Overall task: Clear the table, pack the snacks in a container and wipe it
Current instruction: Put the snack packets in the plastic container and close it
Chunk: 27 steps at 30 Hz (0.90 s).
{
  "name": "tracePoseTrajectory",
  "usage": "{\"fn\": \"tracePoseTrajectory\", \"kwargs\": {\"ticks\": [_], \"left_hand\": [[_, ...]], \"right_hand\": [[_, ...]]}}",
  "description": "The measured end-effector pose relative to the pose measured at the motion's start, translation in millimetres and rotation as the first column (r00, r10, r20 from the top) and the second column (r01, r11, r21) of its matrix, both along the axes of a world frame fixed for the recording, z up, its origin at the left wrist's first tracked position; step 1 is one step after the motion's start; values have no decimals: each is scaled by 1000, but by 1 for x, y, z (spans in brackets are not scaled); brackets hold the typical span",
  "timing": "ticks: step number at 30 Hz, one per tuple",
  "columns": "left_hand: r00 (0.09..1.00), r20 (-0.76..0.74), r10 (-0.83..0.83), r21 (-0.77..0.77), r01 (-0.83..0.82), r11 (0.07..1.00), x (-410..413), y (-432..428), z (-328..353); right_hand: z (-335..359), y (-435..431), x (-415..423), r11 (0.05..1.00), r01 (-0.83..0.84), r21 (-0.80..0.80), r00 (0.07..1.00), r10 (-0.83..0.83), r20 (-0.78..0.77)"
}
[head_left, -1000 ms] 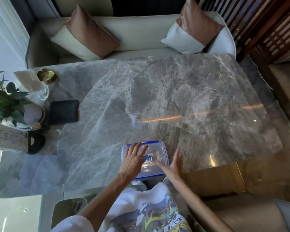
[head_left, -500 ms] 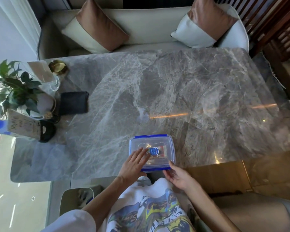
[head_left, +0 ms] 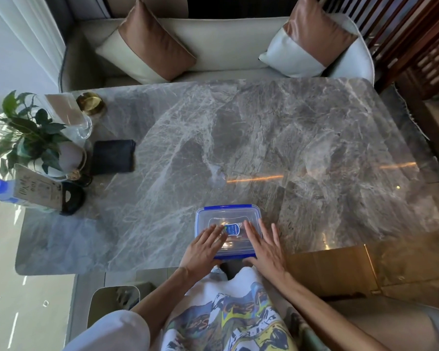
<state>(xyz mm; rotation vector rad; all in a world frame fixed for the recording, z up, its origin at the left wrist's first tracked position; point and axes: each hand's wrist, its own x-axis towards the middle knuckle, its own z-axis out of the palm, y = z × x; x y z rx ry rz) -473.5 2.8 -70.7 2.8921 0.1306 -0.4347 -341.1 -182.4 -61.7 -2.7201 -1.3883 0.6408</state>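
The clear container (head_left: pixel 228 230) with its blue-rimmed lid sits at the near edge of the marble counter (head_left: pixel 302 148), directly in front of the person, its long axis running left to right along that edge. Both hands lie flat on the lid with fingers spread and extended, clamped on nothing: the left hand (head_left: pixel 202 248) covers the near-left corner and the right hand (head_left: pixel 265 247) covers the right side, its outer fingers spilling past the lid's right edge onto the counter. The container thus lies straight under and just ahead of both palms, neither hand clearly nearer, so the step in hand looks like pressing the lid down to seal it. A labelled packet shows faintly through the lid; what else is inside cannot be told. The dark folded cloth (head_left: pixel 112 157) rests well apart to the far left, beside the potted plant (head_left: pixel 33 138), so the left hand has the shorter way to it for wiping.
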Motion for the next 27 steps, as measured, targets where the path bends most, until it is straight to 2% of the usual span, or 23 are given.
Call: {"fn": "tracePoseTrajectory", "kwargs": {"ticks": [3, 7, 10, 12, 13, 14, 15, 16, 17, 18, 19, 20, 21, 23, 25, 27], "left_hand": [[998, -57, -9, -8, 8, 1000, -1, -2, -8], [999, -53, 5, -17, -6, 1000, -1, -4, -13], [999, 37, 12, -92, -8, 996, 2, 2, -12], [988, 113, 104, -201, -79, 976, -1, 8, -7], [968, 145, 207, -248, -167, 954, -4, 10, -5], [922, 156, 356, -301, -298, 906, -8, 12, -2], [840, 120, 529, -372, -456, 809, -10, 15, -1], [724, 21, 690, -460, -605, 649, -11, 18, 1], [592, -131, 795, -545, -713, 442, -8, 20, 4], [477, -300, 826, -602, -766, 224, -4, 22, 7], [401, -447, 800, -629, -777, 38, 0, 23, 10], [359, -565, 743, -626, -773, -103, 3, 22, 12], [357, -646, 674, -617, -764, -186, 4, 19, 14], [390, -692, 607, -629, -738, -243, 6, 9, 18], [406, -652, 641, -682, -683, -262, 6, 2, 14], [355, -640, 681, -690, -656, -307, 6, -1, 17]], "right_hand": [[-5, -3, 1, 1000, 20, -3, 1000, -20, -23], [-10, -2, 1, 999, 31, -30, 999, -33, -44], [-11, -3, 0, 999, 25, -21, 997, -26, -76], [-10, -7, 1, 995, 80, 57, 988, -72, -138], [-8, -10, 2, 980, 163, 114, 970, -139, -198], [-7, -11, 3, 944, 289, 160, 930, -238, -279], [-5, -10, 6, 878, 447, 170, 847, -354, -396], [-1, -6, 10, 782, 611, 127, 699, -457, -550], [2, -2, 16, 673, 739, 35, 501, -513, -697], [4, 3, 22, 578, 813, -69, 306, -525, -794], [6, 7, 27, 509, 845, -163, 149, -516, -843], [7, 10, 31, 473, 850, -233, 43, -503, -863], [8, 12, 32, 459, 846, -271, -20, -480, -877], [10, 15, 32, 454, 842, -291, -74, -437, -896], [12, 13, 33, 461, 832, -310, -92, -436, -895], [14, 11, 39, 483, 819, -310, -74, -447, -891]]}}
